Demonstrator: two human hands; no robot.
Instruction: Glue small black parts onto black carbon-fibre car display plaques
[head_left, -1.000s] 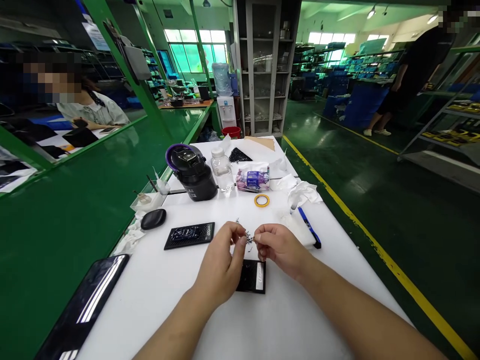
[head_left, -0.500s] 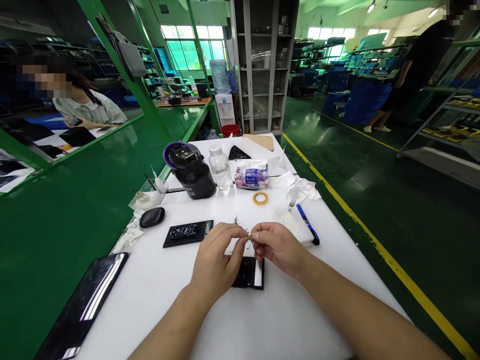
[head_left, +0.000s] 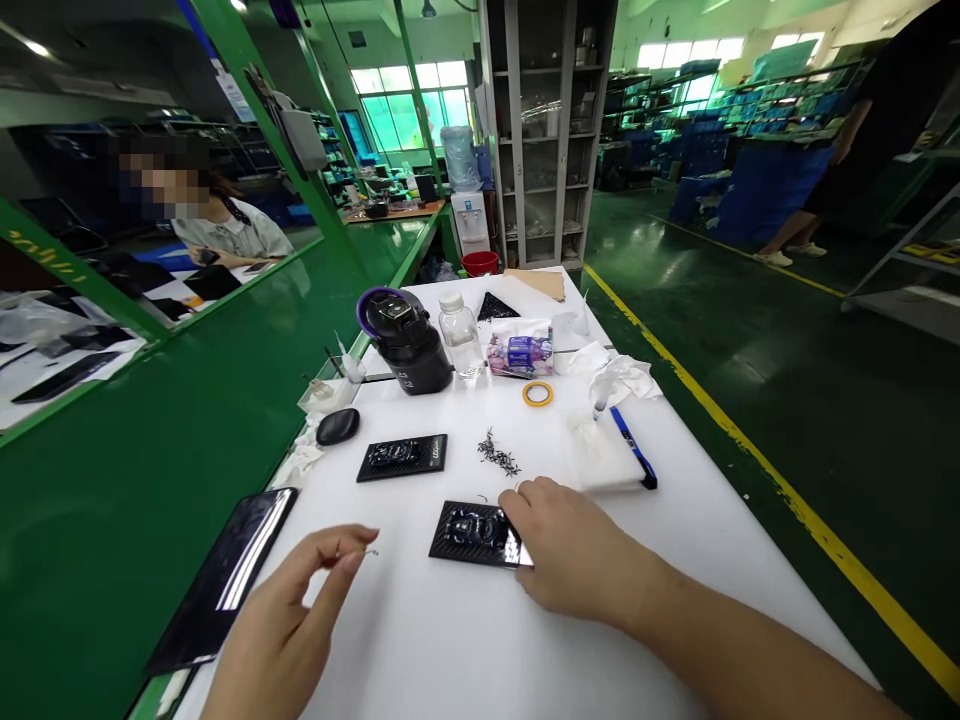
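My left hand is raised near the table's front left, with thumb and forefinger pinched on a tiny dark screw. My right hand rests on the right end of a black carbon-patterned plate lying on the white table; its fingers curl onto the plate's edge. A small heap of dark screws lies just beyond that plate. A second black plate lies further left.
A long glossy black panel lies at the table's left edge. Behind are a black jug, a clear bottle, a wipes pack, a tape ring, a blue pen, crumpled tissues. A person sits at the left bench.
My hands have parted: the left one drew back toward me and to the left with a screw, the right one dropped onto the near black plate. The camera tilted and shifted.
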